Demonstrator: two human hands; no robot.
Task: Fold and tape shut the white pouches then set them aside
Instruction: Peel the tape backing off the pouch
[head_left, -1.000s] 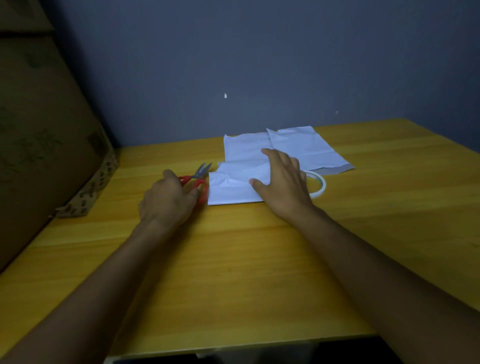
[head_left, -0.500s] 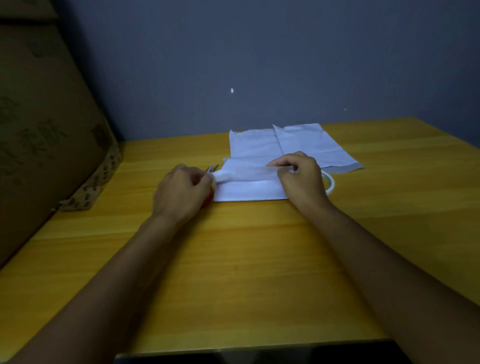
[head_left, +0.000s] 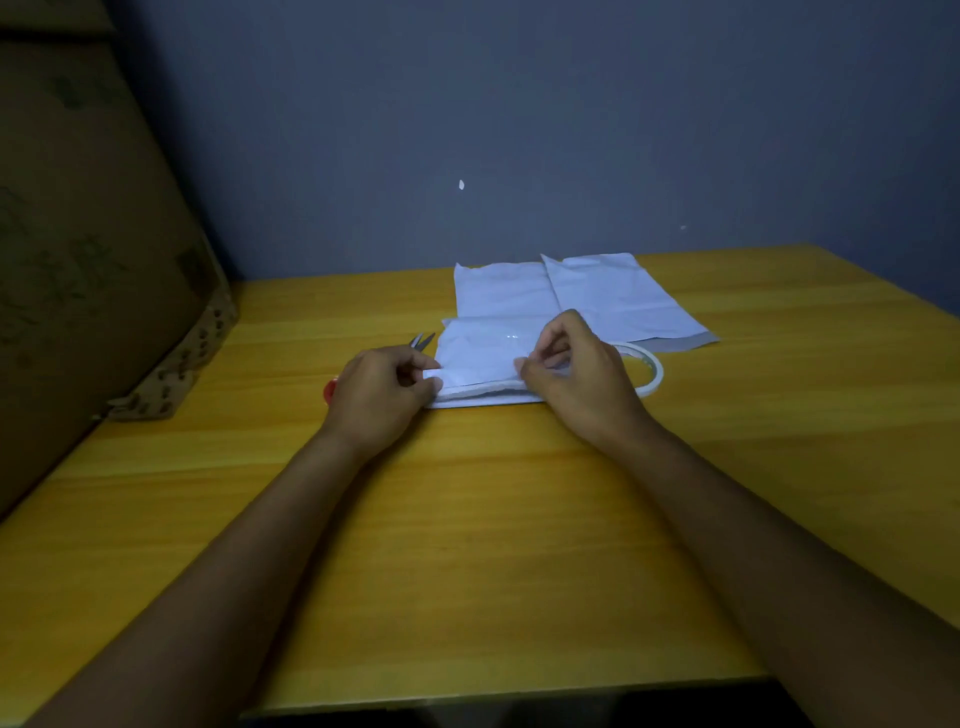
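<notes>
While the pouch (head_left: 480, 358) lies on the table (head_left: 467, 519) in front of the person, it is gripped at both ends: its left edge is pinched by the left hand (head_left: 382, 397) between thumb and curled fingers, and its right side is held by the right hand (head_left: 571, 379), fingers bent over the folded part. A fold is seen along the near edge, where the doubled layers sit just off the wood — the upper layer is laid back over the lower one. Two more pouches (head_left: 566, 296) are spread flat behind it, side by side and overlapping, their near edges tucked under or against the one being handled; which, cannot be told. A tape roll (head_left: 647, 369) is lying flat just beside the right hand, partly hidden by it. Scissors (head_left: 422, 340) are glimpsed behind the left hand — blade tips showing past the knuckles, a bit of red handle at the hand's outer side. A cardboard box (head_left: 88, 249) is set at the far left, resting on the table's edge, well apart from the work.
</notes>
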